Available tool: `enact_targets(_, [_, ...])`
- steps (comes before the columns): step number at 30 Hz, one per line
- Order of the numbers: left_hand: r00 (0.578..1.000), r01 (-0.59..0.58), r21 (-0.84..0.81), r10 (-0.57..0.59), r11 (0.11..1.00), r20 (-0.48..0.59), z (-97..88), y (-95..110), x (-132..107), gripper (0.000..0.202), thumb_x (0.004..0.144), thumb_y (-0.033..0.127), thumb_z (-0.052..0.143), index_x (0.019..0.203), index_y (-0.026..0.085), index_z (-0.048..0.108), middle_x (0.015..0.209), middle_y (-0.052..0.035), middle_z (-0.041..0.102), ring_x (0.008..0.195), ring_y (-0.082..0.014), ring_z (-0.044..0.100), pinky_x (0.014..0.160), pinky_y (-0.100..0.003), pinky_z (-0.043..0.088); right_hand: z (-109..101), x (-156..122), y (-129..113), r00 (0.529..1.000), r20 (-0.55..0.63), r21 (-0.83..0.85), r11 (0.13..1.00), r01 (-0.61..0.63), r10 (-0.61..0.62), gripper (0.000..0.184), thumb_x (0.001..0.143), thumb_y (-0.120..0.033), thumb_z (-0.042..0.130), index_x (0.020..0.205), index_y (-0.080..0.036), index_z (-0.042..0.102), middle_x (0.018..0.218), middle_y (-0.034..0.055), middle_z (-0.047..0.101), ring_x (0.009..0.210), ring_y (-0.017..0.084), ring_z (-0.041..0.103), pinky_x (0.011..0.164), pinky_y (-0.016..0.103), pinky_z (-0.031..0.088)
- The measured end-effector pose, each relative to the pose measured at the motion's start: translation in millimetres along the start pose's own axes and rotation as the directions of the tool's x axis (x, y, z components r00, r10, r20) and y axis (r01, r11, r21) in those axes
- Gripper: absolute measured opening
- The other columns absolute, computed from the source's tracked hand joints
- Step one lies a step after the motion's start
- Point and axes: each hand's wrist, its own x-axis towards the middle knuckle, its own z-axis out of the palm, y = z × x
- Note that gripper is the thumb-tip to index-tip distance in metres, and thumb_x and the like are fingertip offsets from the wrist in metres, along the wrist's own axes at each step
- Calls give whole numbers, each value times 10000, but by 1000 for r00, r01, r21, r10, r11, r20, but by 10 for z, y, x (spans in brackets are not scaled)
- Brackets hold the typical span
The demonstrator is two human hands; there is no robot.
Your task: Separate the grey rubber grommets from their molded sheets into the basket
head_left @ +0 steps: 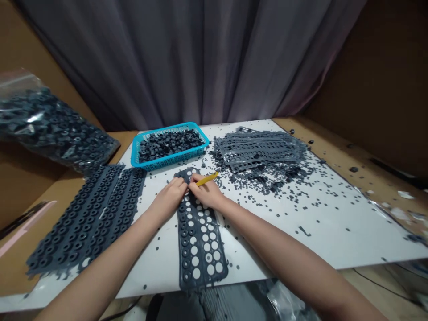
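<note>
A dark grey perforated rubber sheet [197,232] lies lengthwise on the white table before me. Many of its holes show white, while ring-shaped pieces still sit mainly along its left side. My left hand [173,194] rests at the sheet's far part, fingers bent and pressed together; what is between them is hidden. Beside it, almost touching, my right hand [207,192] is closed around a slim yellow tool [207,179]. The tool's tip is hidden by the fingers, so its kind does not show.
A blue basket [169,161] of black rings stands behind my hands. To the left lie ring-filled sheets [96,214] and a clear bag [50,125] of rings. Punched sheets [261,149] are piled at the back right, among scattered small discs. A grey curtain [187,62] hangs behind.
</note>
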Motion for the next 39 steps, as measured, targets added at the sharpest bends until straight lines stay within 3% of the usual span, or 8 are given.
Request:
enact_targets(3, [999,28,-69,-30,997,-29,12,-11,5,174,858,234,443,768,191,586,771,-60,575,780,-227,533,731,-338,413,-1,9,-4,1000,-7,3,1000,-8,8,116,760,-246,425,664,-205,475,647,-27,529,667,147,499,602,228,345])
enact_targets(5, [982,138,-202,-161,970,-101,-34,-35,24,141,830,263,495,778,192,605,779,-51,619,757,-217,555,718,-316,417,-5,11,-8,1000,-7,6,1000,-24,24,125,758,-251,433,651,-203,475,646,-29,539,669,144,503,598,225,344])
enact_targets(10, [811,332,-461,-498,823,-306,-192,-116,72,167,776,331,551,775,184,631,796,-29,650,775,-199,558,706,-270,414,-22,25,-2,999,0,63,997,-54,54,141,751,-258,454,622,-206,477,601,-40,542,627,138,503,568,218,352])
enact_targets(17, [782,253,-886,-622,388,-49,-173,-40,125,130,719,287,580,790,182,612,643,24,529,533,-93,450,484,-191,349,-44,90,56,991,-105,161,985,-64,81,53,743,-226,466,695,-208,477,640,-44,568,625,119,521,592,206,384])
enact_targets(21, [798,307,-895,-600,322,58,-161,-56,141,144,738,291,498,677,162,517,584,13,491,443,-73,409,420,-189,330,-29,98,64,987,-142,155,987,-50,73,71,728,-211,475,659,-200,465,629,-39,553,615,119,513,587,209,376])
enact_targets(27, [826,352,-804,-563,479,26,-104,-113,126,159,718,267,542,827,160,584,678,-16,576,486,-95,465,432,-201,340,2,124,24,981,-185,111,993,-36,57,109,691,-168,486,608,-200,423,554,-42,472,569,122,470,587,220,359])
enact_targets(32, [903,332,-567,-429,754,-40,-111,-126,119,142,736,208,542,761,164,674,843,-58,669,821,-191,581,740,-291,426,6,151,-10,981,-188,77,997,-32,46,145,654,-140,495,577,-205,391,523,-41,427,558,132,451,577,232,354])
enact_targets(39, [978,196,-229,-206,954,-19,-167,-33,159,161,676,193,599,822,163,660,792,-42,605,781,-215,549,764,-337,415,9,131,49,983,-180,71,997,-29,42,99,670,-162,481,607,-203,417,550,-40,469,575,133,481,575,229,361])
